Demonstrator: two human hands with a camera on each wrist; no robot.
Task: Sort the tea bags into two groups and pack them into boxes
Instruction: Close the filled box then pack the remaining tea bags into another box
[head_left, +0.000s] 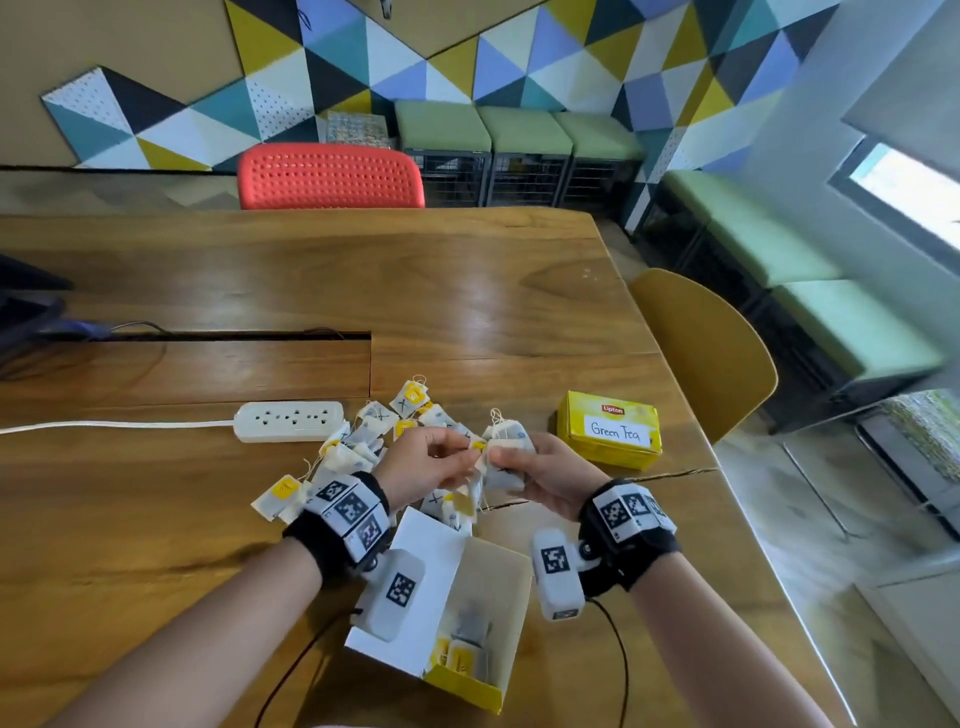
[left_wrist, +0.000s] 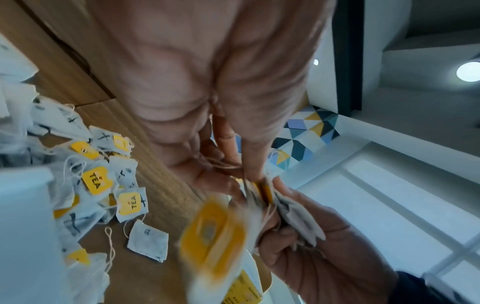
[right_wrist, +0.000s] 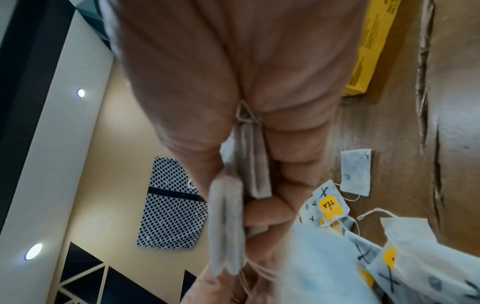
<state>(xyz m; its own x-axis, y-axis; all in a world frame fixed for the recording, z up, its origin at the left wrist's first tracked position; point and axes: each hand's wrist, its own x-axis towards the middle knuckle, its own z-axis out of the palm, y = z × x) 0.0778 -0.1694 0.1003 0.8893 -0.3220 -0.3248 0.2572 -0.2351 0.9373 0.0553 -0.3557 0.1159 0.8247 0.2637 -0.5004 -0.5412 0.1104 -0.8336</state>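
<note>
White power strip (head_left: 290, 421) lies at the left of the wooden counter (head_left: 467, 291), its cord running off to the left edge. Just to its right, a loose pile of tea bags (head_left: 363, 441) with yellow tags spreads across the wood. Above the pile's near edge, the left hand (head_left: 421, 465) has its grip pinched on the strings and tag of a tea bag. Directly below the hands, an open box (head_left: 457, 613) holds a few tea bags. The right hand (head_left: 540, 475) meets the left one, its grip clamped on a bundle of tea bags (head_left: 506, 452). Farther right sits a closed yellow box (head_left: 609, 430) labelled "Green Tea".
</note>
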